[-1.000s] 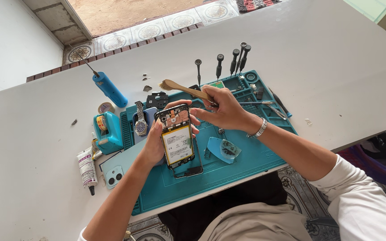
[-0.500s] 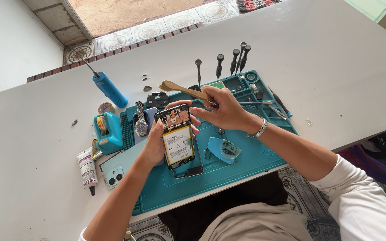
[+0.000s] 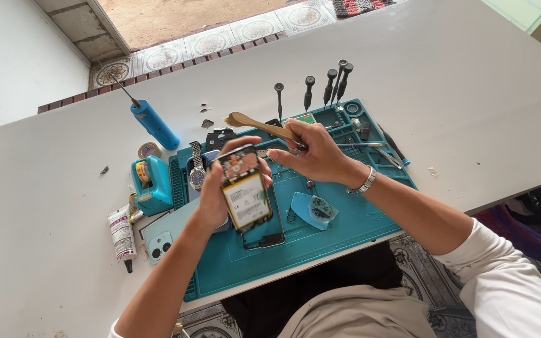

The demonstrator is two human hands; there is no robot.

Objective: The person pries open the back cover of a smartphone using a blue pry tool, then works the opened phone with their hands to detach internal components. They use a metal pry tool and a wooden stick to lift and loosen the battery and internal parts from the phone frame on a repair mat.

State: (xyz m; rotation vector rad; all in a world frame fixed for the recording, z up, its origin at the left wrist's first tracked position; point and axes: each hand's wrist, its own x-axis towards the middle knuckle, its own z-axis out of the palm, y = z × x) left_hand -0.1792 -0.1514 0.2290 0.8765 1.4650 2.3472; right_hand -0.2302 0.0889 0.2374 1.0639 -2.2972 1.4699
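the left hand (image 3: 215, 195) grips an opened smartphone with a yellow-labelled battery and exposed circuit board (image 3: 247, 195), holding it tilted above the middle of a teal rectangular silicone work mat (image 3: 345, 228). the right hand (image 3: 315, 153), wearing a silver metal bracelet (image 3: 365, 183), is closed around a wooden-handled brush (image 3: 264, 125), its fingertips (image 3: 275, 154) just beside the phone's upper end; the brush bristles point toward the far-left part of the mat. the mat lies at the near edge of the white surface (image 3: 471, 94). five black-handled screwdrivers (image 3: 328, 84) stand upright along the mat's far edge. a teal triangular plastic pick (image 3: 313, 209) lies on the mat, right of the phone. a silver metal wristwatch (image 3: 196, 172) rests at the mat's left end. off the mat's left edge are a teal box-shaped tape holder (image 3: 151, 183), a white squeeze tube with black cap (image 3: 122, 235) and a pale green phone back cover with two camera rings (image 3: 161, 241). a blue cylindrical powered tool with a thin metal tip (image 3: 153, 124) lies toward the far-left corner of the mat.
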